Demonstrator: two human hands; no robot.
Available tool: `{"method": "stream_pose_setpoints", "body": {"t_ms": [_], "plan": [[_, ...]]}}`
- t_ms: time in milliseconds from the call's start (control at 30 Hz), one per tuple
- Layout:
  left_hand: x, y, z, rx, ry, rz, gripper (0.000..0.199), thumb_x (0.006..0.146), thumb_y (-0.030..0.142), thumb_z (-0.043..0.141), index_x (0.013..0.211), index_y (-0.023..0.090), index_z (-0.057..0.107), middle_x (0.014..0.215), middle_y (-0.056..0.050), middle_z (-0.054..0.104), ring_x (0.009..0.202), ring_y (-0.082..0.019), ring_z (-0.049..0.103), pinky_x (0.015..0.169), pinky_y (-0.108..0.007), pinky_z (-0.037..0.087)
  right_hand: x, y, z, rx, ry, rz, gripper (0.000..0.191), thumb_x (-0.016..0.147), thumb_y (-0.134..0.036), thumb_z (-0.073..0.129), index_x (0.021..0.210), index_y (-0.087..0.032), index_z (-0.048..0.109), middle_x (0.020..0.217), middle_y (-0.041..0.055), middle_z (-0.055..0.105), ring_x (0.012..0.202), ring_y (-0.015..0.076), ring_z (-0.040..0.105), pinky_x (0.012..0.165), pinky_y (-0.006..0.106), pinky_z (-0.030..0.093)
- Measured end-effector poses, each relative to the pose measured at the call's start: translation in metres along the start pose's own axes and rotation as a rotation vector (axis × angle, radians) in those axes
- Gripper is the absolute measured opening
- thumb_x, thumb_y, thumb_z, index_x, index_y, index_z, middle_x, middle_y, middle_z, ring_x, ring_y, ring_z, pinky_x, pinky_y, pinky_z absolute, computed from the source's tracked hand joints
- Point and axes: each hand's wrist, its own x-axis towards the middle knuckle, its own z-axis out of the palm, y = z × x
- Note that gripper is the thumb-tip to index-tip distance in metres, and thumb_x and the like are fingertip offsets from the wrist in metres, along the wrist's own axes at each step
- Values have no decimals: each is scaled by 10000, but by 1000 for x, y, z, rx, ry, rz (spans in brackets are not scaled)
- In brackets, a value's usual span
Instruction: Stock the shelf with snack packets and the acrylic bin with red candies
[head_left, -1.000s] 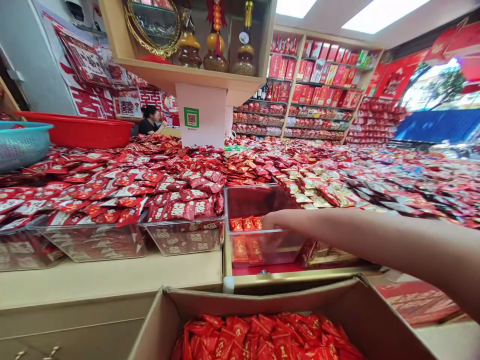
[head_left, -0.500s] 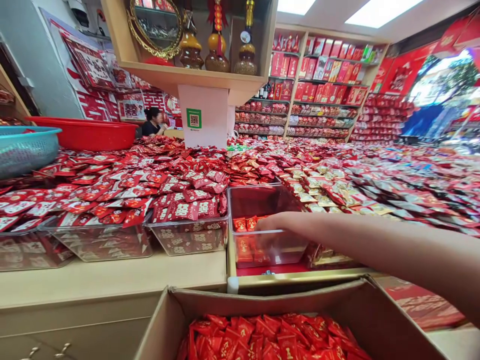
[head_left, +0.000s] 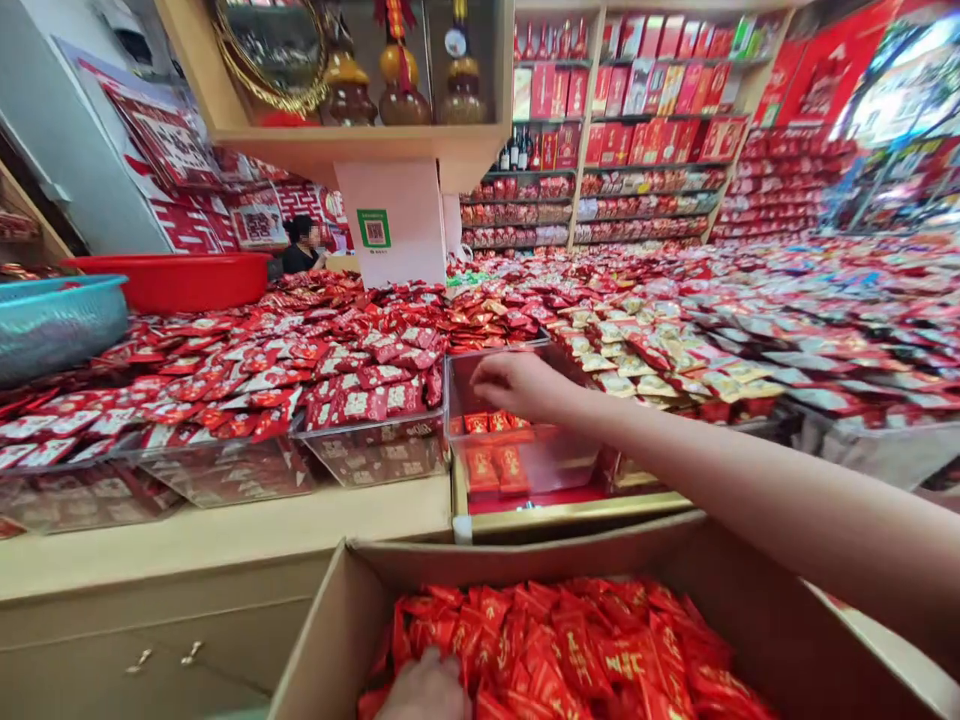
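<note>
Piles of little packets cover the shop counter. The right hand hangs over a clear plastic bin, fingers bent; I can't tell if it holds anything. The left hand is down in the cardboard box, touching red packets with gold writing; its fingers are hidden, so I can't tell its grip. Some matching packets sit low in the bin's left side, so it looks far from full. Lots are left in the box. Next door, dark red packets heap up high.
</note>
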Motion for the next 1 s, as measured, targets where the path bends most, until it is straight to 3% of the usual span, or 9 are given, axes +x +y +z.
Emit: {"method": "stream_pose_setpoints", "body": {"t_ms": [67, 167, 267, 333, 433, 533, 800, 900, 1000], "plan": [[-4, 0, -9, -28, 56, -17, 81, 532, 89, 625, 521, 169, 615, 750, -83, 651, 891, -294, 545, 766, -402, 386, -36, -18, -10, 47, 75, -128, 177, 785, -192, 470, 865, -153, 623, 811, 30, 610, 752, 128, 542, 704, 227, 394], [-8, 0, -32, -152, 181, -19, 120, 658, 202, 513, 571, 196, 595, 633, -28, 617, 722, -206, 571, 697, -310, 390, -100, -34, -7, 170, -152, -172, 184, 807, -211, 452, 867, -183, 623, 790, 25, 607, 735, 127, 542, 687, 226, 399], [-7, 8, -51, -343, 307, -12, 278, 793, 380, 363, 785, 192, 567, 694, -17, 613, 667, -159, 557, 627, -251, 411, -152, -28, 23, 362, -403, 112, 208, 783, -244, 506, 949, -163, 602, 860, 57, 617, 756, 150, 551, 682, 253, 410], [-7, 20, -55, -612, 370, -13, 344, 773, 477, 392, 836, 177, 549, 663, 0, 594, 601, -138, 537, 565, -231, 421, -173, -19, 51, 623, -494, 385, 422, 717, -337, 602, 1083, -142, 524, 948, 81, 600, 792, 158, 551, 680, 257, 420], [-12, 43, -51, -972, 387, -16, 329, 678, 471, 561, 816, 173, 571, 646, 19, 597, 575, -119, 533, 542, -217, 436, -185, -12, 88, 1132, -537, 634, 669, 578, -462, 693, 1113, -146, 445, 855, 38, 583, 683, 112, 532, 593, 224, 410], [-18, 60, -45, -1047, 362, -13, 303, 664, 427, 601, 835, 176, 591, 668, 21, 616, 577, -110, 544, 534, -206, 448, -186, -15, 109, 1380, -422, 697, 512, 520, -517, 701, 804, -145, 495, 614, -48, 487, 515, 48, 411, 487, 185, 320], [-21, 63, -44, -1126, 355, -30, 425, 678, 404, 593, 1045, 196, 544, 659, 21, 624, 557, -110, 538, 531, -218, 452, -187, -18, 103, 1282, -389, 581, 417, 602, -507, 654, 643, -145, 451, 537, -63, 403, 492, 37, 309, 472, 190, 238], [-20, 62, -43, -969, 275, 61, 302, 659, 366, 626, 897, 180, 626, 718, -9, 645, 659, -131, 547, 635, -230, 449, -192, -20, 101, 1055, -451, 459, 310, 666, -413, 626, 647, -138, 482, 534, -59, 394, 496, 42, 312, 474, 193, 255], [-20, 61, -42, -868, 290, 53, 216, 680, 372, 599, 666, 162, 644, 646, -10, 619, 627, -130, 511, 613, -222, 427, -194, -24, 105, 1166, -444, 569, 309, 613, -367, 671, 708, -141, 483, 560, -60, 435, 500, 42, 356, 479, 185, 283]]}}
